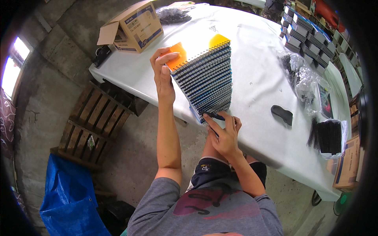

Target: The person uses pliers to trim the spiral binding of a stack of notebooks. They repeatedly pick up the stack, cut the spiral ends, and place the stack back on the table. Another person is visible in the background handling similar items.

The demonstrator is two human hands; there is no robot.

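Notebooks (206,76), left hand (163,78) holding, printed carton (139,29)

Left hand (164,72) raised, fingers (170,58) bent, forearm (168,135) upright, right hand (226,135) lower (index finger (212,124) extended)

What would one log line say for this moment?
left hand: on orange cover; right hand: holding black object near bindings; notebook stack: bindings facing camera

**Print Showing on Cartons, Cloth and Clothing**

The open cardboard box (142,28) on the table's far left is bearing dark lettering and symbols. A second carton (348,163), at the right, is showing print too. The white table cover (252,47) is carrying a dark scrawled mark near its far edge. The dark shorts (214,170) are displaying a pale emblem with tiny lettering beneath, too small for reading.
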